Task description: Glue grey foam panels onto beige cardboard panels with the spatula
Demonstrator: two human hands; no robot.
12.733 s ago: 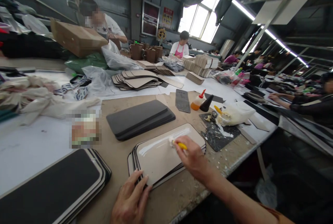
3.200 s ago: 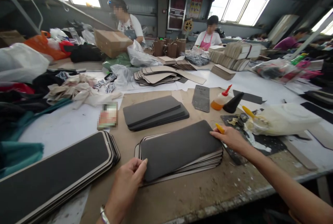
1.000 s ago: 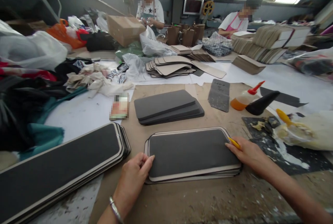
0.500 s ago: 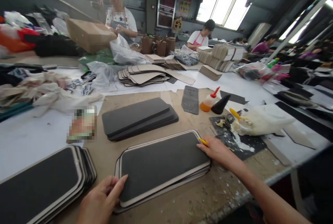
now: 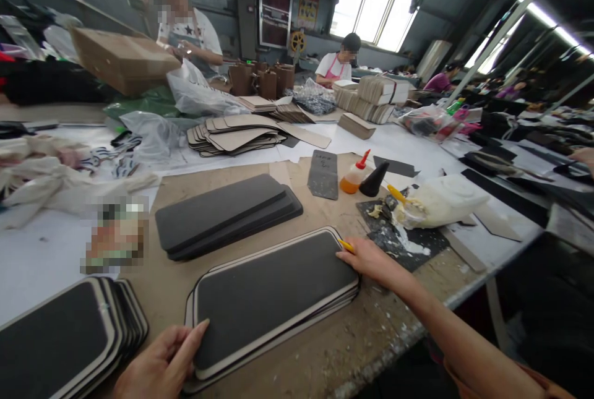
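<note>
Panel (image 5: 276, 297) touches left hand (image 5: 160, 362) and right hand (image 5: 369, 260) gripping yellow tool (image 5: 346, 245).

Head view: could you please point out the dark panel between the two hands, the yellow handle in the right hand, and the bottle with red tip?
Dark panel (image 5: 273, 300): head view, middle of its top face.
Held yellow handle (image 5: 346, 246): head view, its visible part.
Bottle (image 5: 351, 182): head view, its orange lower body.

Co-workers (image 5: 190, 34) and stacked panels (image 5: 273, 300) show a workshop.
</note>
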